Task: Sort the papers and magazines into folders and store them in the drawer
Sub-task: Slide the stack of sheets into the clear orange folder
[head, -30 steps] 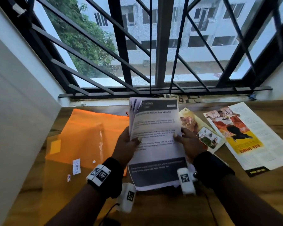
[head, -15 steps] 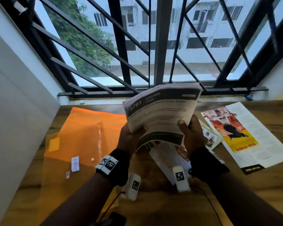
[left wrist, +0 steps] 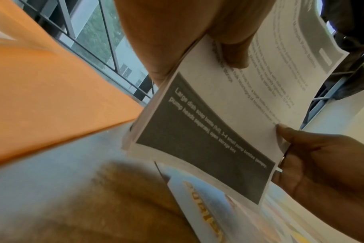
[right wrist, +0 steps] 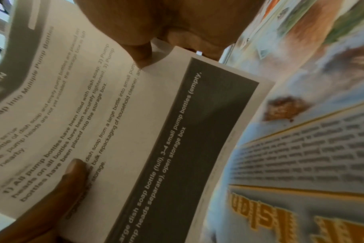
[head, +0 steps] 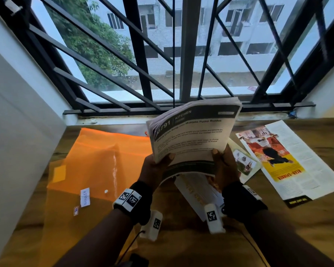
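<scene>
Right, your surface (head: 307, 228) is wooden and runs up to a barred window (head: 189, 54), with a white wall (head: 17, 132) close on your left. An orange folder (head: 104, 160) lies flat on the left part of it, a small white label (head: 84, 197) stuck near its lower edge. Off to your right sits an open magazine (head: 289, 162), a red and yellow picture on its left page and columns of text on its right. Between that magazine and your wrists lie two more printed pieces: a leaflet with small photos (head: 245, 164) just beside your right hand, and a white sheet with yellow lettering (head: 197, 193) directly under the bundle you have raised. That sheet fills the lower right of the right wrist view (right wrist: 301, 164).

Now your hands. Both are up off the surface, holding a stack of papers (head: 193, 135) tilted towards you, its top page headed "KITCHEN" with a dark band at the bottom. Your left hand (head: 154, 170) grips the stack's left edge, thumb curled onto the front page, fingers hidden behind. Your right hand (head: 224, 166) pinches the right edge the same way, thumb pressed onto the page. The left wrist view shows the lower pages bowing between both grips (left wrist: 208, 139).
</scene>
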Demonstrator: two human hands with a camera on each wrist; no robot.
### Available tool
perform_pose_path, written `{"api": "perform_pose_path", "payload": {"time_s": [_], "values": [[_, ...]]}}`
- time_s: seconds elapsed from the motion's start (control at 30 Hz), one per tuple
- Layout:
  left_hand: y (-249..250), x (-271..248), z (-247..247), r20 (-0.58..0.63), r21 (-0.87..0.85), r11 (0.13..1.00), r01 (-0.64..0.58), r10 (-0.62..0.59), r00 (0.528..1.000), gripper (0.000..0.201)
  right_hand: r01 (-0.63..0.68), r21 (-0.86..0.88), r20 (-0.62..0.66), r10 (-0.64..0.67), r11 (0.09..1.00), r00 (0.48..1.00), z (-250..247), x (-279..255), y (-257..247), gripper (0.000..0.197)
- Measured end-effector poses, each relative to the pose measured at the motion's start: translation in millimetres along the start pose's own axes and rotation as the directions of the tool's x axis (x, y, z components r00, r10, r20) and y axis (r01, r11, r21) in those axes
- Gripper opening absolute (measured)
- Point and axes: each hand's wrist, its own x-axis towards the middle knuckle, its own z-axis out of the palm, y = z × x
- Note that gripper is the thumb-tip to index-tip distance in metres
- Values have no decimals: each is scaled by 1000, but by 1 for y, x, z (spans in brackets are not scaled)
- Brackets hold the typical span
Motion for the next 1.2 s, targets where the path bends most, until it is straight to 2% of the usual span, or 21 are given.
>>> {"api": "perform_pose_path", "payload": {"time_s": [0.1,0.2,0.33,0.4,0.5,0.53,0.57,0.63,0.73,0.83,0.93,1.0,1.07,1.1,1.13,1.17,1.2], "values": [[8,0,-7,4,-18,999,-36,36,999,18,76,-43,-16,-77,996,997,1,2,-10,44],[17,-4,-16,-29,-60,998,-7,5,1000,21,127,-65,8,-126,990,992,8,1,-23,35],[21,-22,-37,-95,-49,999,15,-20,995,22,135,-82,133,-124,987,983,22,-8,-26,12],[20,-31,-47,-132,-16,999,33,-35,991,19,75,17,226,-77,997,971,27,-14,-23,18],[17,-47,-67,-178,65,996,64,-51,983,15,-108,174,372,36,979,928,39,-23,-11,59],[16,-53,-74,-185,82,994,78,-62,981,15,-159,175,413,74,972,908,44,-27,-9,65],[13,-58,-81,-189,102,990,95,-74,979,15,-166,133,440,92,977,893,48,-29,-3,60],[6,-64,-93,-195,144,982,123,-94,976,22,-92,-1,439,84,996,895,55,-31,4,42],[1,-73,-104,-214,172,971,168,-130,968,37,29,-131,397,25,991,918,68,-41,5,31],[-4,-79,-110,-207,184,965,186,-147,967,31,99,-206,381,-13,973,925,76,-48,7,31],[-8,-84,-120,-223,226,945,235,-184,957,32,78,-236,372,16,969,928,76,-48,11,44],[-7,-85,-127,-237,241,919,312,-256,937,37,69,-259,356,29,963,934,69,-42,15,35],[-8,-85,-134,-275,401,853,335,-237,932,33,47,-302,317,54,952,947,58,-33,22,24],[-9,-85,-137,-301,574,752,325,-175,937,31,23,-319,293,75,948,953,51,-28,26,22],[-10,-84,-138,-318,745,582,326,-120,940,37,-3,-322,273,96,947,957,46,-25,28,19],[-10,-84,-135,-328,857,385,343,-107,939,51,-19,-319,265,109,947,958,41,-22,29,14],[-11,-84,-131,-348,900,228,372,-142,927,65,-42,-317,246,125,948,961,37,-19,33,13]]}}
